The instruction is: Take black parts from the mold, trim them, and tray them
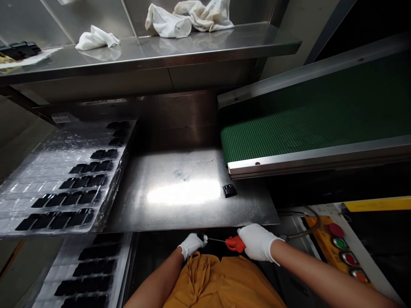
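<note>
In a white glove, my right hand (258, 241) is wrapped round a red air blow gun (235, 244), low in front of my body. Its thin metal nozzle points left at my other hand. My left hand (192, 245), gloved too, pinches a small black plastic part (201, 236), mostly hidden by the fingers. Beyond them, another black plastic part (229, 191) lies on the steel table (138, 205), just short of the conveyor. Rows of similar black parts (66, 219) sit in a clear plastic tray (19, 188) at the left.
A green conveyor belt (289, 115) slopes up to the right. Crumpled white cloths (205, 15) lie on a steel shelf (154, 51) at the back. A button panel (345, 250) stands at the lower right, near a hose (305, 233). More trayed parts (93, 269) are below left.
</note>
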Demonstrator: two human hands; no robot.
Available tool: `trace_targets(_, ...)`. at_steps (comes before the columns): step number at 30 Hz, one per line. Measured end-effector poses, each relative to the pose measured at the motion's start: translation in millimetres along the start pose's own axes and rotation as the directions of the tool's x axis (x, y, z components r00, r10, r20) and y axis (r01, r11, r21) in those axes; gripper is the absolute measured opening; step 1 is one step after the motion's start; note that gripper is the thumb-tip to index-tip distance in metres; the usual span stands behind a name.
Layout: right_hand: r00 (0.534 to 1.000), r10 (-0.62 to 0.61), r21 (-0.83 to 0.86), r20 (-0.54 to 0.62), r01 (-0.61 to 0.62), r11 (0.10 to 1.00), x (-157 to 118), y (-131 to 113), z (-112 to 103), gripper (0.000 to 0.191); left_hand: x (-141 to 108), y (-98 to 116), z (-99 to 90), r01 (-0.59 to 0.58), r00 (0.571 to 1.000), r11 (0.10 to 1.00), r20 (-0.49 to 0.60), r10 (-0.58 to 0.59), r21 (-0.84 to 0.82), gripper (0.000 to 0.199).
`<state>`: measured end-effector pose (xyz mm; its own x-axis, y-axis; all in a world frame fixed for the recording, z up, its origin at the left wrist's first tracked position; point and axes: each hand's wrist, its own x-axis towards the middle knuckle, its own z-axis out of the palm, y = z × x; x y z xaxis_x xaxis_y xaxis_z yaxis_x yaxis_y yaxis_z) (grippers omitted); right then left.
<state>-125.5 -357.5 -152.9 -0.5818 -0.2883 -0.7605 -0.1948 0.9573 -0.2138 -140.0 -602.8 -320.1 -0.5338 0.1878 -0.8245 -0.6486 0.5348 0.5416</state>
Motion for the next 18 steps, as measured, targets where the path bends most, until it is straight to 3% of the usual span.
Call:
trace_targets(3, 1.000, 0.004, -0.001, 0.005, -0.004, 1.000, -0.7, -0.7, -1.1, 0.028, -3.1, 2.4, -0.5, 0.031, 0.998, 0.993, -0.059, -0.038, -0.117, 0.024)
trace_targets(6, 1.000, 0.003, 0.002, 0.027, -0.003, 1.000, -1.6, -1.6, 0.4, 0.030, -8.3, 3.8, -3.1, 0.101, 0.992, 0.958, -0.050, -0.118, -0.269, 0.024)
trace_targets(13, 1.000, -0.016, 0.015, 0.020, 0.016, 1.000, -3.7, -5.9, -0.7, 0.032, -14.0, 12.6, -4.1, 0.270, 0.953, 0.745, 0.062, -0.296, -0.610, 0.015)
trace_targets(18, 1.000, 0.000, 0.007, 0.028, 0.000, 1.000, -5.5, -9.4, -10.6, 0.029, -9.7, 12.7, -2.2, 0.262, 0.951, 0.644, 0.080, -0.298, -0.719, 0.016)
